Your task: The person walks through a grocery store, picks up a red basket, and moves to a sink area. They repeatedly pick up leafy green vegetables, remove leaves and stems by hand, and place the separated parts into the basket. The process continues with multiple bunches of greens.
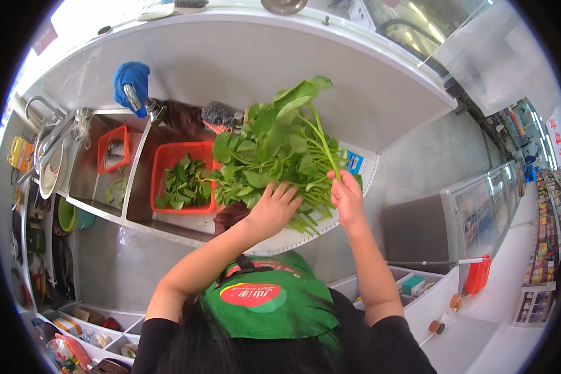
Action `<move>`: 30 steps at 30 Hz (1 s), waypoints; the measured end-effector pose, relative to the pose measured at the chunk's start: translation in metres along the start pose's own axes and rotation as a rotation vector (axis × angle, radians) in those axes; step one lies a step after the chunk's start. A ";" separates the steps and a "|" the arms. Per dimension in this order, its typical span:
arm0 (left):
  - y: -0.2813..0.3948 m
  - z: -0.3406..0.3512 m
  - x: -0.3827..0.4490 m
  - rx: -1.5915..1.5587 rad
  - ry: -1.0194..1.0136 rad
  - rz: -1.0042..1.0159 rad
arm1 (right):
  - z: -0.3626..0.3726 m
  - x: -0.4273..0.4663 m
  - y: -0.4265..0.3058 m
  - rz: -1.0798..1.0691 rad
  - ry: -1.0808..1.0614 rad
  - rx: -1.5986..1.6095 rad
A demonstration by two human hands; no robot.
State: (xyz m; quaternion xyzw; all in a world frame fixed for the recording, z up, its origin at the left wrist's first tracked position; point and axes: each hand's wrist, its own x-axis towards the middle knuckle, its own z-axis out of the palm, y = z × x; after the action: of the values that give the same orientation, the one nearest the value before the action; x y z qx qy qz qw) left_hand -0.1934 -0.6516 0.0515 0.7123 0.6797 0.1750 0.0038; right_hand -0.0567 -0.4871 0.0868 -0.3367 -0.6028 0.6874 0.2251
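Note:
My right hand (348, 198) grips one long stalk of leafy greens (326, 145) by its lower end; the broad leaves at its tip stand over the pile. With fingers slightly apart, my left hand (275, 209) lies flat against the near side of a large heap of leafy greens (266, 156). The heap's cut stems point toward me and to the right. Just left of it, a red plastic basket (156, 180) in the sink holds loose picked leaves (182, 184). The heap overlaps that basket's right rim.
The steel double sink (135, 187) has a faucet (155, 112) with a blue cloth (132, 84) over it. A smaller red basket (101, 152) stands in the left basin. A dark brown cloth (230, 216) lies under the heap's near edge. The white counter edge (304, 240) curves before me.

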 end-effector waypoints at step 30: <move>-0.007 -0.078 -0.049 -0.902 0.576 -0.745 | 0.009 -0.076 0.035 0.220 -0.296 0.544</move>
State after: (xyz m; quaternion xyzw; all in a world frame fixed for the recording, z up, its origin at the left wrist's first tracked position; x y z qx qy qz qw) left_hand -0.2206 -0.7162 0.1110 0.2820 0.7147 0.6140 0.1806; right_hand -0.0089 -0.5538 0.0670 -0.2239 -0.3834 0.8849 0.1410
